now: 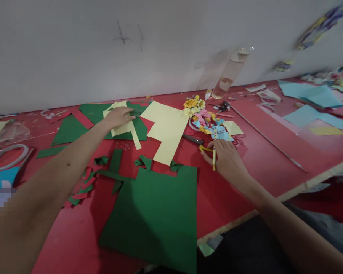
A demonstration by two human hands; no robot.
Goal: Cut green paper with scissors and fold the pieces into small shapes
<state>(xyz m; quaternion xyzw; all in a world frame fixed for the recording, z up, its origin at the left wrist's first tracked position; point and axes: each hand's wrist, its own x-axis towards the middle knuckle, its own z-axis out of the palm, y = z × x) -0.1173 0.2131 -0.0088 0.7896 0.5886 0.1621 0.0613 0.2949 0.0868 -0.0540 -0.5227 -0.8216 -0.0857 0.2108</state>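
Red table (234, 198) up against a pale wall (171, 49), pen marks on the wall, and a clear bottle (228, 74) leaning as seen here, some liquid in its bottom. Over on the left side, the left hand (118, 117) is down on the cut cream paper (121, 130), thumb and forefinger slightly apart, the green sheets (71, 129) lying beneath. And here's the right hand (224, 154), narrowed around a patterned, pencil-like stick (214, 148), which sits between thumb and fingers, right at the yellow-handled scissors (198, 141); whether the fingers touch those handles too, I can't tell. Between the hands lies a larger cream sheet (170, 127), its edges cut in steps. Just beyond the scissors, a colourful heap of folded paper pieces (200, 114) crowds around a tape roll. Nearest the wearer, it's a big green sheet (162, 213), with small green folded pieces (145, 162) at its far edge.
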